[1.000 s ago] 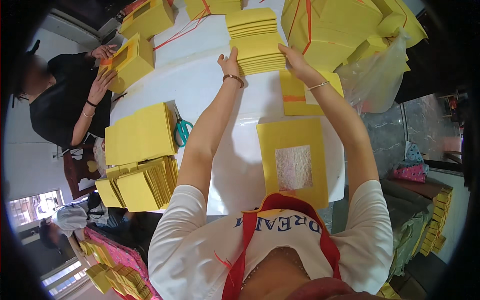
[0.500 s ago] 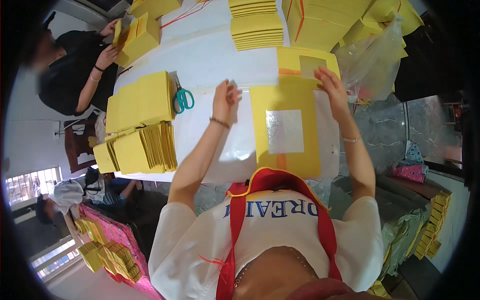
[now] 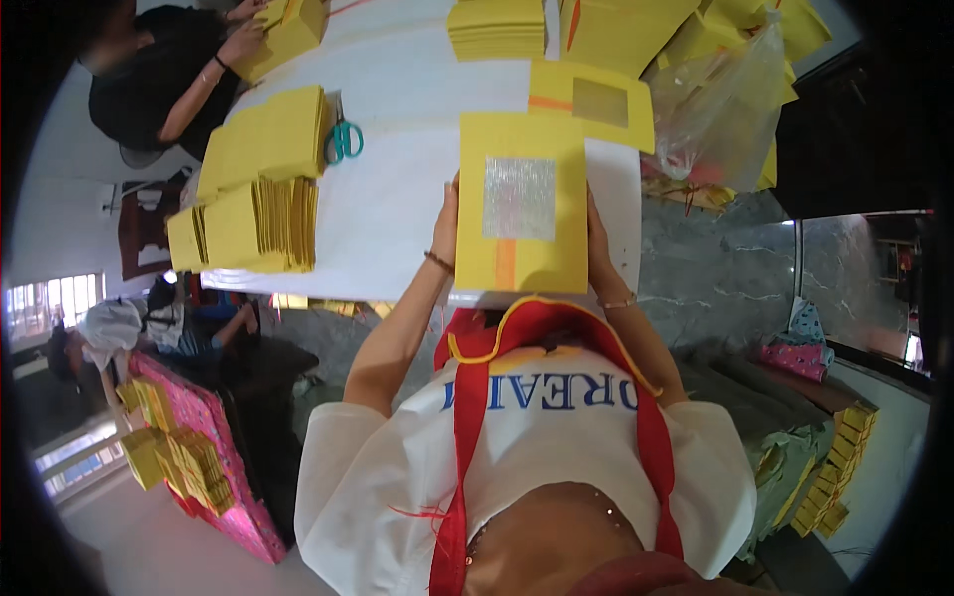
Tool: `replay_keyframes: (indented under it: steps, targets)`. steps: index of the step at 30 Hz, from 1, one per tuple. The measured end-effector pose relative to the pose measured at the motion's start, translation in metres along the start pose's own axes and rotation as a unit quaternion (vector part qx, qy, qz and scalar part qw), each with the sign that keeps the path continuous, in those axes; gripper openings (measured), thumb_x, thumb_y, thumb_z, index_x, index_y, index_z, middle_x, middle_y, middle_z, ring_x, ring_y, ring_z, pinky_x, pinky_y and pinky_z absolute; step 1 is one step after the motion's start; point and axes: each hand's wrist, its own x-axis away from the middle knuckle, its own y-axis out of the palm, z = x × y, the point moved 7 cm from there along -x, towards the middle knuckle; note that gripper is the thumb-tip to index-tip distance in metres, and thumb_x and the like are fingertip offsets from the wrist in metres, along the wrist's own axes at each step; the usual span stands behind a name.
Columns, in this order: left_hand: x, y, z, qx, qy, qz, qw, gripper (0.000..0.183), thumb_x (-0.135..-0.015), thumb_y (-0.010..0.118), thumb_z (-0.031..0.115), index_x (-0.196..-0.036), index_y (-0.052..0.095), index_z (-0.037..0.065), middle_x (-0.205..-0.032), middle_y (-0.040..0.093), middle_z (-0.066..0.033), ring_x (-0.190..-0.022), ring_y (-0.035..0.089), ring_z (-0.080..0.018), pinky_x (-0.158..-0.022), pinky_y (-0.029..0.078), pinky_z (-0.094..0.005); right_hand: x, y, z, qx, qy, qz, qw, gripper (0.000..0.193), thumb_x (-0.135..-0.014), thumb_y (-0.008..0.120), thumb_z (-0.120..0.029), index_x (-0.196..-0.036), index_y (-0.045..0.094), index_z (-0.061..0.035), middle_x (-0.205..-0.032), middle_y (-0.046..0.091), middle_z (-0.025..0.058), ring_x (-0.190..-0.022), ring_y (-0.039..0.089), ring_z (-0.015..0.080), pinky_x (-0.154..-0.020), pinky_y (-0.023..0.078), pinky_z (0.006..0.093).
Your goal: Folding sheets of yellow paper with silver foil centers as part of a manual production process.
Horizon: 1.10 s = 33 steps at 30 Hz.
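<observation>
Between my two hands is a rectangle of yellow paper [image 3: 475, 209] with a silver square and an orange strip on its face. My left hand [image 3: 447, 226] grips its left edge and my right hand [image 3: 599, 246] its right edge, with most fingers hidden behind or beside it. How many sheets are in it cannot be seen. Just beyond lies another yellow paper piece [image 3: 641, 117], also with a silver square and orange strip. Teal-handled scissors [image 3: 345, 142] rest on the white table [image 3: 397, 179] farther left.
Stacks of folded yellow paper [image 3: 263, 134] stand on the table's left, with another stack [image 3: 497, 30] at the back. A clear plastic bag [image 3: 720, 109] hangs at the right edge. Across the far left corner, a person in black [image 3: 154, 84] handles a yellow block.
My hands, apart before, have come in against both sides of the yellow paper. It now appears raised and nearer my head. The view has shifted, and the person in black has leaned in.
</observation>
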Motion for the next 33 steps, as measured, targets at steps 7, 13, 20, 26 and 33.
replay_keyframes:
  steps: [7, 13, 20, 26, 33]
  targets:
    - [-0.019, -0.03, -0.02, -0.01, 0.008, 0.003, 1.0, 0.055, -0.098, 0.019, 0.043, -0.138, 0.029, 0.006, -0.135, 0.04, -0.0059, -0.122, 0.039, -0.0155, -0.103, 0.032, -0.0297, -0.015, 0.0, 0.016, -0.136, 0.078, -0.005, 0.988, 0.049, -0.1, 0.019, -0.031, -0.14, 0.022, -0.0017, -0.142, 0.029, 0.0081, -0.13, 0.026, 0.0177, -0.107, 0.021, 0.0282]
    - [-0.008, -0.009, -0.01, 0.0, -0.038, 0.066, 0.997, 0.054, -0.098, 0.022, 0.042, -0.136, 0.033, 0.005, -0.128, 0.046, -0.0059, -0.115, 0.046, -0.0149, -0.1, 0.035, -0.0285, -0.011, -0.004, 0.003, -0.144, 0.053, 0.0, 0.988, 0.049, -0.099, 0.026, -0.034, -0.139, 0.027, -0.0057, -0.138, 0.034, 0.008, -0.127, 0.03, 0.0172, -0.104, 0.024, 0.0284]
    - [0.021, -0.003, 0.078, -0.327, 0.151, 0.103, 0.927, 0.042, -0.095, 0.045, 0.032, -0.122, 0.051, 0.001, -0.117, 0.055, -0.0055, -0.106, 0.05, -0.0122, -0.09, 0.042, -0.0303, 0.01, -0.031, -0.056, 0.204, -0.202, -0.032, 0.957, 0.038, -0.087, 0.051, -0.026, -0.119, 0.053, -0.0059, -0.127, 0.05, 0.0081, -0.127, 0.036, 0.0256, -0.105, 0.021, 0.0383]
    - [0.081, 0.087, 0.094, -0.64, 0.261, -0.239, 0.681, 0.046, -0.08, 0.064, 0.026, -0.119, 0.053, 0.006, -0.112, 0.056, -0.0107, -0.101, 0.052, -0.0254, -0.086, 0.041, -0.0356, 0.023, -0.012, -0.066, 0.294, -0.114, -0.163, 0.935, 0.022, -0.084, 0.055, -0.021, -0.102, 0.063, -0.0093, -0.105, 0.063, 0.0058, -0.115, 0.049, 0.0249, -0.1, 0.029, 0.036]
    - [0.089, 0.091, 0.086, -0.681, 0.299, -0.288, 0.603, 0.046, -0.075, 0.066, 0.024, -0.117, 0.054, 0.007, -0.105, 0.056, -0.0101, -0.094, 0.051, -0.0288, -0.082, 0.041, -0.0367, 0.021, -0.017, -0.047, 0.158, -0.048, -0.08, 0.983, 0.022, -0.091, 0.05, -0.019, -0.094, 0.065, -0.003, -0.1, 0.063, 0.0076, -0.111, 0.052, 0.023, -0.091, 0.04, 0.0322]
